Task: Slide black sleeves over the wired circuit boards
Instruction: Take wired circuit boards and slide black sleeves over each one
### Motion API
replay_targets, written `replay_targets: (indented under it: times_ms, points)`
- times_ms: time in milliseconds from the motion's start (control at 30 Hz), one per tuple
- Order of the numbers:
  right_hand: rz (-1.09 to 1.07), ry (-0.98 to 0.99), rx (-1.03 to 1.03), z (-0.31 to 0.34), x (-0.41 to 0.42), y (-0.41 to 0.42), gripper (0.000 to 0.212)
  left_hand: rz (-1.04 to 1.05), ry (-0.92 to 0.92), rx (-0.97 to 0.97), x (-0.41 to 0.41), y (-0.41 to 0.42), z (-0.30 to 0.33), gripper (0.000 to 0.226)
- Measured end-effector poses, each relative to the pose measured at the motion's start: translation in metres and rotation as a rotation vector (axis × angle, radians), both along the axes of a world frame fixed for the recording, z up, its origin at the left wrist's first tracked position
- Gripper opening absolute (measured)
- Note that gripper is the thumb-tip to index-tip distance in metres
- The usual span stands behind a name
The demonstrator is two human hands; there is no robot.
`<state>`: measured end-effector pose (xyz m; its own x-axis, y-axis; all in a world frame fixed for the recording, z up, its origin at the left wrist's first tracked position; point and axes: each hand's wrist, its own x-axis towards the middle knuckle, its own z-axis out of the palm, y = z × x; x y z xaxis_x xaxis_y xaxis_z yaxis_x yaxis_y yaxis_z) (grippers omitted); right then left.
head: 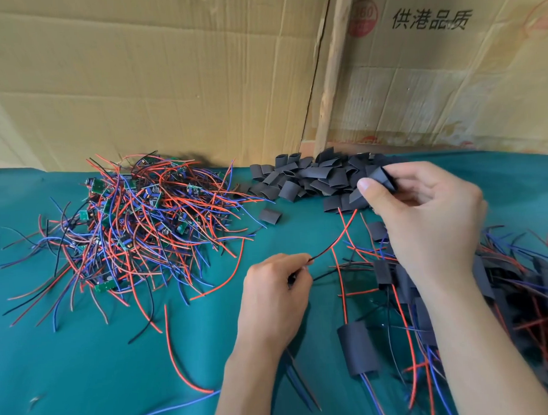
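Between thumb and fingertips of the right hand, a short flattened black sleeve of tubing is pinched, raised just above the near edge of the heap of loose black sleeves. Lower and nearer, the left hand has its grip closed on a thin red wire, which runs up and right toward the right hand; whatever board hangs from it is hidden. Beneath the right forearm lies a spread of already sleeved boards with red and blue leads. Far left on the teal cloth-covered bench sits a tangled pile of bare green circuit boards with red, blue and black wires. Creased brown cardboard sheets stand behind.
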<state>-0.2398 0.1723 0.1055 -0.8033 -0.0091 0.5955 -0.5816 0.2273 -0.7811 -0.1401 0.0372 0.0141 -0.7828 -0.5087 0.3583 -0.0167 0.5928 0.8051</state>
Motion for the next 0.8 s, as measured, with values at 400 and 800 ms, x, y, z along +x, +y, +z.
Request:
replay_targets:
  times_ms: [400, 800]
  points:
    - [0.312, -0.519, -0.097, -0.027, -0.001, -0.017, 0.018, -0.042, 0.057, 0.242, -0.003, 0.001, 0.004, 0.031]
    - [0.420, -0.670, 0.029, -0.036, 0.005, -0.021, 0.012, -0.280, 0.045, 0.575, 0.002, -0.001, 0.008, 0.063]
